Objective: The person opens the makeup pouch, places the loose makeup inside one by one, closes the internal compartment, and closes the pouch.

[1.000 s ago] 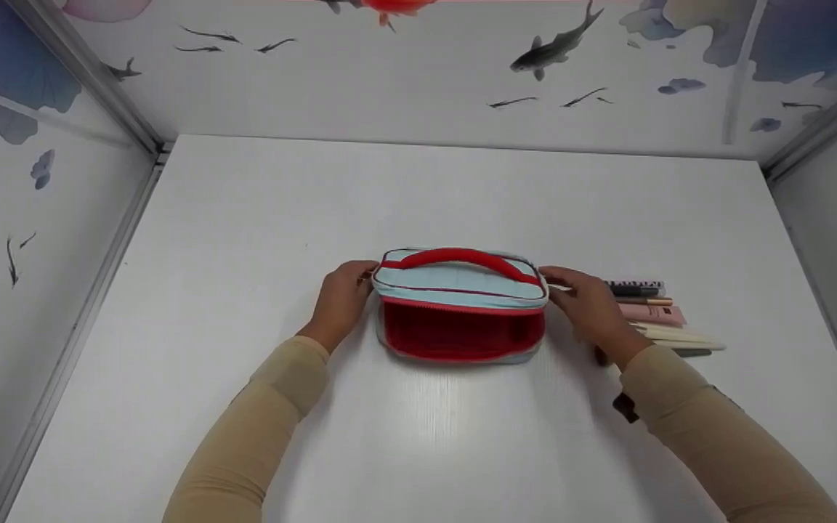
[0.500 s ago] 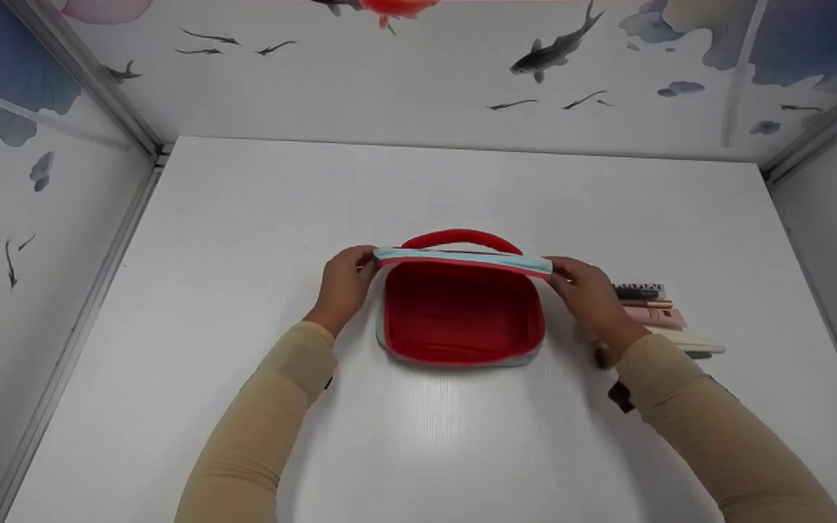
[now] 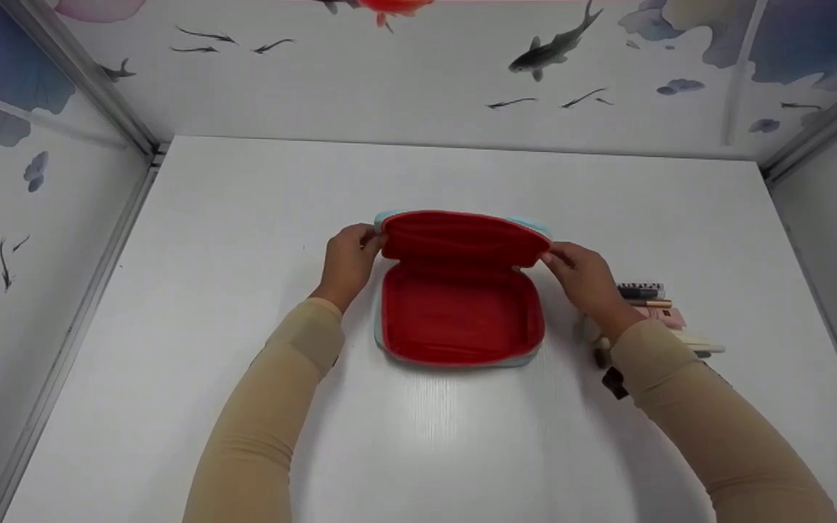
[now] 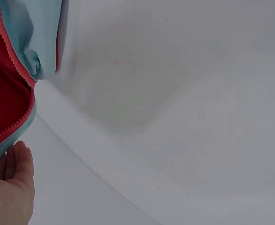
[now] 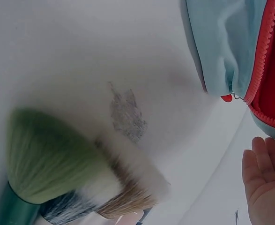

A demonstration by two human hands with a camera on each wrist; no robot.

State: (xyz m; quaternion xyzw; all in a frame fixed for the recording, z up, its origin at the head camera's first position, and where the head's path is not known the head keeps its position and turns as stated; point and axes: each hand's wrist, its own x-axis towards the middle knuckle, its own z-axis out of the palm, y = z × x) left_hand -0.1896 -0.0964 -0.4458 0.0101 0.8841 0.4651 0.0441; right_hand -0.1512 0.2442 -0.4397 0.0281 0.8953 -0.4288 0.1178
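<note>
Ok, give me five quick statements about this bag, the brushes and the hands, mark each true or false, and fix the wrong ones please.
1. The bag is open, with its lid raised. True.
2. The lining is blue. False: the lining is red, and it is the outside that is light blue.
3. The left hand and right hand hold opposite ends of the lid. True.
4. One brush has green bristles. True.
5. The brushes are inside the bag. False: they lie on the table, to the right of the bag.
</note>
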